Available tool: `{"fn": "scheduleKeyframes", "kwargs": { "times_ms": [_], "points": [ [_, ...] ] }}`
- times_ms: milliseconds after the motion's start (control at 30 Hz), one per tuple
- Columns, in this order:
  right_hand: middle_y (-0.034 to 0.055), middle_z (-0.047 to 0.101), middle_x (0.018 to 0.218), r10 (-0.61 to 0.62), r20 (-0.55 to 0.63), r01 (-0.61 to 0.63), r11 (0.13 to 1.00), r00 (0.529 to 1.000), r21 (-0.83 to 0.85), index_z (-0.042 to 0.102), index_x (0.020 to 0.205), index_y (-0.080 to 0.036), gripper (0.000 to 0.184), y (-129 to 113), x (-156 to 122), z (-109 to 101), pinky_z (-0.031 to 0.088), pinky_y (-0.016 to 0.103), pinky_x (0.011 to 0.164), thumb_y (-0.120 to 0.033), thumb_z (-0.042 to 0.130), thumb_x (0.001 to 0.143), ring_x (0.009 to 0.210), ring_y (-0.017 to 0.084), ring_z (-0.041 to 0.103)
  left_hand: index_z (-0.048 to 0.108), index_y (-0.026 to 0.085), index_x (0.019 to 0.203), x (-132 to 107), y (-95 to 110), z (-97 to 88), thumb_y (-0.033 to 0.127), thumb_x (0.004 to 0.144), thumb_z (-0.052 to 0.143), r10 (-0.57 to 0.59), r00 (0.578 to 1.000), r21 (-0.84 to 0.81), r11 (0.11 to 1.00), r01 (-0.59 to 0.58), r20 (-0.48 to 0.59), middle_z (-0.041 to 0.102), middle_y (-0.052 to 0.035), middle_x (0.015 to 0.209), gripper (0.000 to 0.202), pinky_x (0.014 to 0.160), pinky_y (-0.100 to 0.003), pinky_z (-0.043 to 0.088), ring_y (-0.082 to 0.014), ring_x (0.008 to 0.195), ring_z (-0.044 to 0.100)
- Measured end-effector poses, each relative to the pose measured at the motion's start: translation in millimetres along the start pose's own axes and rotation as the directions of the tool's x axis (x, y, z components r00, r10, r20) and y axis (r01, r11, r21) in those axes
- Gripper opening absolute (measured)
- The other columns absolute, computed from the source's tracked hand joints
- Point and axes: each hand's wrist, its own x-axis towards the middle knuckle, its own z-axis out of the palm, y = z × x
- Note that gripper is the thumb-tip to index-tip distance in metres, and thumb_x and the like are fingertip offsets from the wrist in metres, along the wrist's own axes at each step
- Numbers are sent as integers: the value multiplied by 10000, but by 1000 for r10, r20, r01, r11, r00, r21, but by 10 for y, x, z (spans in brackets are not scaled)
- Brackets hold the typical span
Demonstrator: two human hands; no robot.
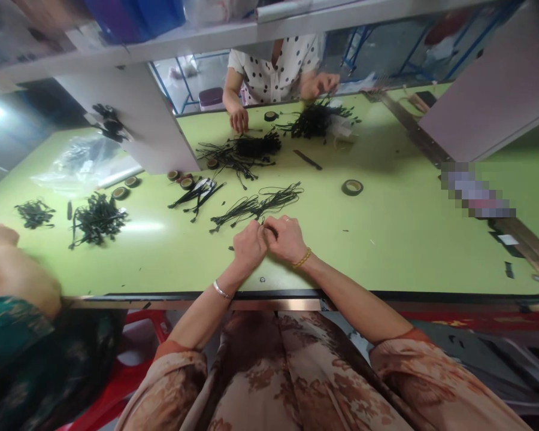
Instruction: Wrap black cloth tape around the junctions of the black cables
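My left hand (250, 244) and my right hand (286, 238) meet above the green table near its front edge. Both are closed, thumbs and fingertips pinched together and touching. A small dark bit shows between them, but the fingers hide most of it and I cannot make out what it is. Just beyond my knuckles lies a loose bundle of thin black cords (256, 206) with small end pieces. A few thicker black straps (197, 194) lie to its left. Farther right is a roll of black tape (352, 187).
Piles of black cords lie on the left (99, 220) and across the table (260, 145). Opposite, a co-worker in a dotted shirt (276, 72) handles cords. Another person's arm (20, 269) enters at left. A shelf panel (126, 114) and plastic bag (78, 164) stand left.
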Motion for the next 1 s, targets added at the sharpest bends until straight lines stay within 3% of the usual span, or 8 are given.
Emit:
{"fn": "scheduleKeyframes", "kwargs": {
  "times_ms": [167,300,400,600,700,833,933,1000],
  "points": [
    [74,702,766,-10,-32,9,1000,999,-20,656,852,-192,165,13,22,28,256,346,729,-242,499,863,801,243,526,432,223,726,2,16,-39,354,975,389,-7,1000,-86,996,6,-20,428,16,574,284,558,-295,230,-149,510,386],
    [80,707,766,109,-21,-110,991,994,-74,669,788,-195,146,131,112,45,243,344,723,-225,541,852,844,250,515,479,218,789,-112,260,6,423,957,419,106,991,-206,975,-88,81,508,-28,658,272,550,-304,282,-162,550,455],
    [67,714,762,74,62,-69,994,995,-81,690,813,-213,177,212,141,-4,239,334,695,-273,541,888,821,240,519,476,219,834,-166,440,68,452,982,363,39,997,-395,919,-7,72,544,-35,710,298,559,-298,335,-155,582,479],
    [173,732,837,144,-39,-149,936,989,-319,673,1119,-131,294,412,114,-220,283,386,784,-268,560,885,892,285,562,373,222,740,47,360,-58,634,905,467,-185,922,-781,491,386,339,383,66,578,454,420,-209,244,-62,445,294],
    [208,723,897,179,17,-159,910,984,-383,714,983,-125,265,513,126,-284,330,404,790,-330,571,895,885,296,579,420,212,760,141,297,-166,648,845,549,-224,858,-782,353,513,462,422,81,551,463,384,-189,172,-34,395,226],
    [167,701,1007,64,-82,-63,998,995,15,715,1027,-151,284,489,117,-311,407,369,771,-343,535,922,854,240,603,466,200,762,159,266,-199,642,828,569,-245,841,-764,353,541,482,440,81,523,459,381,-185,177,-30,381,238],
    [92,695,936,-30,-21,37,853,999,521,677,1111,-164,379,402,97,-312,443,300,676,-459,561,903,752,177,596,477,192,724,137,237,-161,642,846,549,-221,873,-749,450,486,434,434,74,509,472,389,-197,198,-39,389,268],
    [55,680,850,-63,10,42,760,998,649,683,1019,-168,377,356,90,-306,430,275,630,-502,611,859,696,153,564,471,188,687,121,224,-136,631,871,523,-167,901,-733,532,423,399,434,65,506,483,410,-208,231,-50,411,297]
  ]
}}
